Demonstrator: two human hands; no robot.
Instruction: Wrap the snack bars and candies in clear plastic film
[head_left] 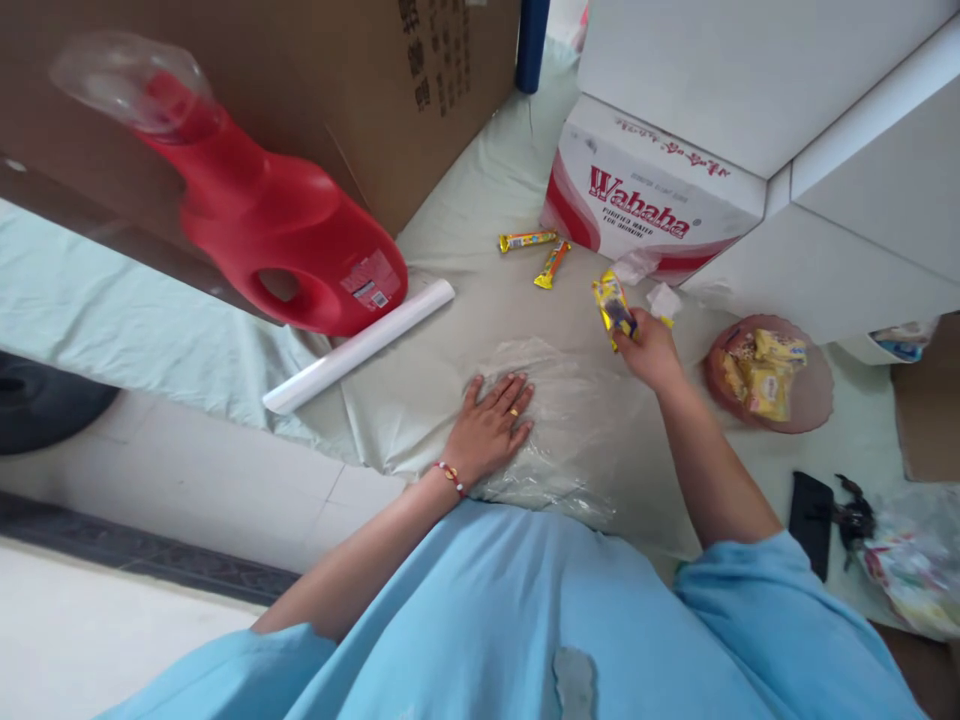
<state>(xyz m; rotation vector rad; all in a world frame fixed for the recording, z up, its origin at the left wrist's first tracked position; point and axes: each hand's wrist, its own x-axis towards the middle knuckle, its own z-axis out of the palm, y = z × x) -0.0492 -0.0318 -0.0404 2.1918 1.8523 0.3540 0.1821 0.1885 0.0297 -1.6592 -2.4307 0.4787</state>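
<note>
My left hand point(491, 422) lies flat with its fingers spread on a clear plastic bag point(574, 430), which is spread over the cloth in front of me. Yellow-wrapped snack packs point(613, 303) are gripped in my right hand point(651, 350), a little above the cloth; how many there are is hard to make out. Beyond the hands, two yellow wrapped snack bars, one lying crosswise point(527, 240) and one slanted point(553, 265), rest on the cloth. A pink translucent bowl point(814, 385) with several yellow snack packs point(769, 375) stands right of my right forearm.
A white roll point(360, 347) lies at left beside a red jug point(292, 230). Behind are a large cardboard box point(315, 70) and a white-and-red Wahaba carton point(645, 200). Crumpled clear plastic point(636, 265) sits before the carton. At right lie a black phone point(811, 522) and a plastic bag point(915, 570).
</note>
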